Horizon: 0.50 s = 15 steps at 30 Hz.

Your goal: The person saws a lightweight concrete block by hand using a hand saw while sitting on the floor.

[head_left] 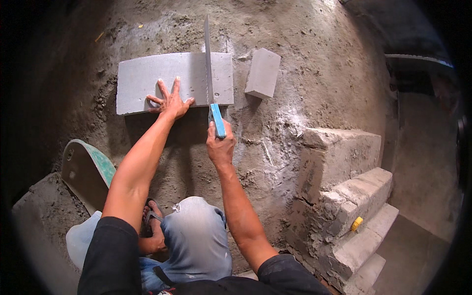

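Observation:
A long light-grey concrete block [142, 81] lies flat on the dirt floor ahead of me. Across its right part runs the thin blade of a hand saw [208, 64], pointing away from me. My right hand [221, 145] is closed round the saw's blue handle, just off the block's near edge. With fingers spread, my left hand [171, 102] presses on the block's top near its front edge, left of the blade. Whether the blade has cut into the block I cannot tell.
A smaller grey block [264, 71] sits right of the long one. Rough masonry steps [356, 191] rise at lower right, with a small yellow object [356, 223] on one. At lower left leans a curved green-edged piece [83, 167]. Pale dust and crumbs cover the dirt floor [305, 88].

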Tool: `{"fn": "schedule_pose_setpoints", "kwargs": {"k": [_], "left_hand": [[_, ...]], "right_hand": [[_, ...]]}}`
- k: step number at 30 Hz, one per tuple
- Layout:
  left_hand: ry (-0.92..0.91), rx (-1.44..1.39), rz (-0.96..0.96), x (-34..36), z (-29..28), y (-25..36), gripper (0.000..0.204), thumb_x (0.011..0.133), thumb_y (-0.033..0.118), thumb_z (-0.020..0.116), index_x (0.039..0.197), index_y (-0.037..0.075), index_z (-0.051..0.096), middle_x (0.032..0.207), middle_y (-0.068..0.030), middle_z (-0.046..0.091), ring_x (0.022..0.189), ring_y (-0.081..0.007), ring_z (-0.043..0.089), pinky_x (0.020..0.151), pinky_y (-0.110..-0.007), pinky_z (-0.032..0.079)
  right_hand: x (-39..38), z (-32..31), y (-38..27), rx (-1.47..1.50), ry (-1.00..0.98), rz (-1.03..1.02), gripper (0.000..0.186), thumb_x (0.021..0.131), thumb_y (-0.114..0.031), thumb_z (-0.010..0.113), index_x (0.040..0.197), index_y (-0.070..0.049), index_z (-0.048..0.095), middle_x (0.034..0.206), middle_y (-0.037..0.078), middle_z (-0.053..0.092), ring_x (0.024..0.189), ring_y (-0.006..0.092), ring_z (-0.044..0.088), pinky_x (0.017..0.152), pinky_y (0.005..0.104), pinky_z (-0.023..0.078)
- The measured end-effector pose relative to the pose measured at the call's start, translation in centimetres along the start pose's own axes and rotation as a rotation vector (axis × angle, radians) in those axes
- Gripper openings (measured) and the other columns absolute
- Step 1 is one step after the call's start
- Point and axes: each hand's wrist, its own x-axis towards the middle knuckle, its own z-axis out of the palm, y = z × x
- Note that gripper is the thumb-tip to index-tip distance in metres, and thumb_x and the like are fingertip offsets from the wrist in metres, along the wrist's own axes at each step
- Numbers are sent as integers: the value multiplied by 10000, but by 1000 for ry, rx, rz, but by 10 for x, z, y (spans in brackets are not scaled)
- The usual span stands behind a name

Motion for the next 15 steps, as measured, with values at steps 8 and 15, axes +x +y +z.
{"fn": "schedule_pose_setpoints", "kwargs": {"k": [8,15], "left_hand": [[-42,-24,-28,2,-15,-3,959,806,548,722,1546,452,120,1620,-142,-212,1373,-668,-114,1004,-842,160],[-61,32,-23,0,-12,1,964,811,530,727,1545,442,108,1614,-175,-207,1360,-691,-81,973,-858,170]], "right_hand": [[-27,0,1,17,0,-53,283,939,-147,638,1169,16,608,1003,209,680,837,307,700,741,401,544],[-52,-13,10,-3,-8,-16,249,935,-142,650,1118,26,627,931,172,674,833,256,668,760,389,525]]}}
